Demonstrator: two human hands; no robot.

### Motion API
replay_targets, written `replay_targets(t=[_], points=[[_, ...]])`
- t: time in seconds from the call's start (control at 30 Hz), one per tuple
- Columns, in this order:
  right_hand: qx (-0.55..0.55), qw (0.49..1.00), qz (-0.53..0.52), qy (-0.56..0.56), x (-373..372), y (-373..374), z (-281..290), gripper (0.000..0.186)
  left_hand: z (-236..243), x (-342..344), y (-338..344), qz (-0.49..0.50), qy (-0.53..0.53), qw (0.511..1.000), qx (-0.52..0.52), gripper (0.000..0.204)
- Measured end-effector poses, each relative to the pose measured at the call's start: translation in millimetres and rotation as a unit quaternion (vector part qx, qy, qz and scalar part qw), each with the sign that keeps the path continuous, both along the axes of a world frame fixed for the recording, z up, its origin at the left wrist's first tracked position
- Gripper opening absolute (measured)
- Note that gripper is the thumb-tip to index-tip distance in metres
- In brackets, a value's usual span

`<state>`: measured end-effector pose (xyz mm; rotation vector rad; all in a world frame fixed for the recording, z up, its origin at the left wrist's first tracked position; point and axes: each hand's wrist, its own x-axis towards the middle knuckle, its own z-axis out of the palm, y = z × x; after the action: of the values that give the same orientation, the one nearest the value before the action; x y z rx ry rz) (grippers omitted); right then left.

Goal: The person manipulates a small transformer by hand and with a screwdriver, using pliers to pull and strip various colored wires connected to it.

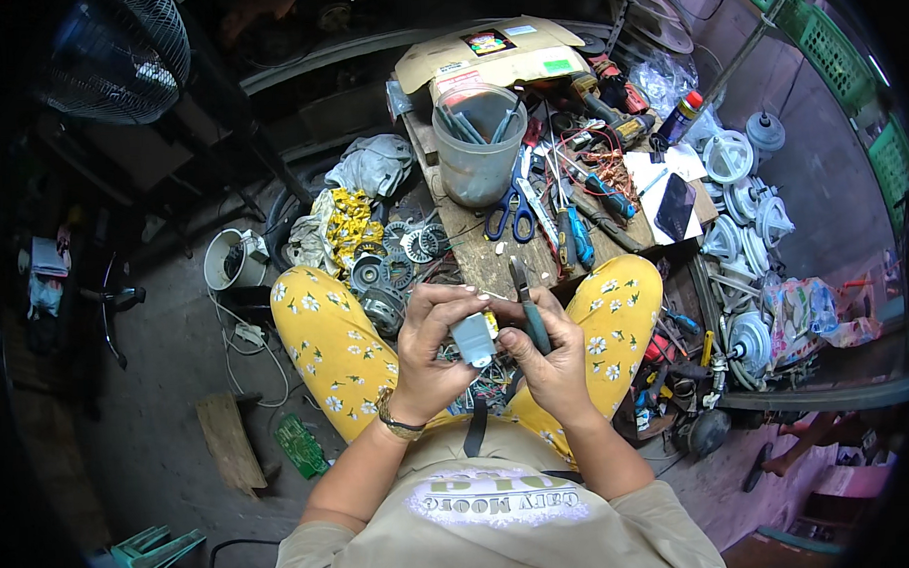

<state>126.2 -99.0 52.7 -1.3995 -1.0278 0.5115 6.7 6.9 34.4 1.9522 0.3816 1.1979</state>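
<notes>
The fingers of the left hand [424, 347] are closed around a small grey plastic piece [472, 339], which lies between the thumb side and the bent fingertips. Its wider end is away from the body and its narrower end points toward the person; the long axis runs nearly straight, leaning slightly right at the near end. The right hand [557, 359] is wrapped around cutting pliers [536, 326], with the thumb along the handle. The pliers stand just beside the grey piece, their jaws pointing away from the body, toward the counter [476, 258]. Both hands are above the lap, between the yellow flowered trousers [328, 333]. Farther, the counter carries blue-handled scissors [513, 214], a translucent tub [476, 173] and a dark phone [675, 210].
</notes>
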Motion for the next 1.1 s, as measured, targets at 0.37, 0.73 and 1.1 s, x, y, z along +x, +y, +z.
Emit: replay_targets(t=[0.37, 0.73, 1.1], points=[[-0.058, 0.934, -0.004, 0.353, 5.9, -9.1, -21.9, 0.021, 17.0, -2.9, 1.1, -0.044, 0.139, 0.989, 0.024, 0.062], [-0.008, 0.971, -0.023, 0.238, 16.6, -20.6, -26.4, 0.019, 15.6, -3.9, 1.6, -0.062, 0.117, 0.99, 0.058, 0.047], [0.005, 0.928, 0.033, 0.372, 6.6, -22.7, -24.9, 0.02, 0.3, -3.1, -6.0, -0.177, 0.029, 0.984, -0.018, 0.057]])
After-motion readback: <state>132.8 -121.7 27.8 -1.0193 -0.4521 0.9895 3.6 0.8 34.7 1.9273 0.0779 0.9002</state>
